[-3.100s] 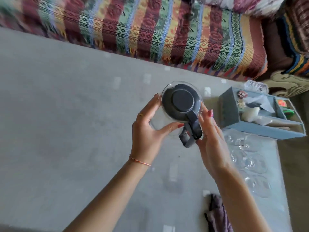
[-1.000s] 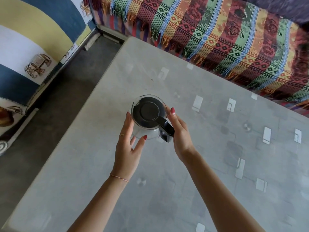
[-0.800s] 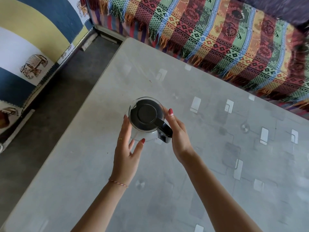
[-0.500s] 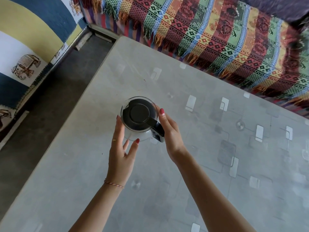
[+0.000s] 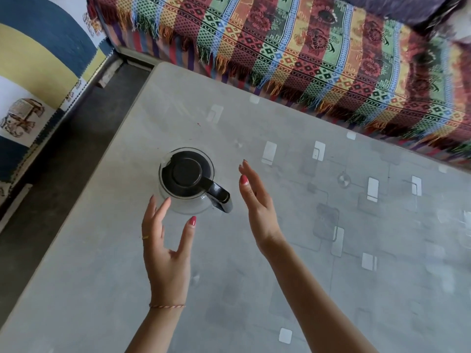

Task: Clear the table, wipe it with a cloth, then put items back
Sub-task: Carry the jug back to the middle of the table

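Note:
A glass jug with a black lid and black handle (image 5: 188,180) stands upright on the grey patterned table (image 5: 293,250), near its left edge. My left hand (image 5: 167,248) hovers just below the jug, fingers spread and straight, apart from the glass. To the right of the handle, my right hand (image 5: 257,207) is held with its fingers straight, and it touches nothing. Both hands are empty.
A sofa with a colourful striped, fringed throw (image 5: 318,52) runs along the table's far edge. Dark floor (image 5: 58,174) lies left of the table, beside a blue, yellow and white cushion (image 5: 33,67). Faint glassware shows at the right edge (image 5: 465,225).
Both hands carried the jug leftwards along the table, set it down near the left edge, then let go and drew back from it.

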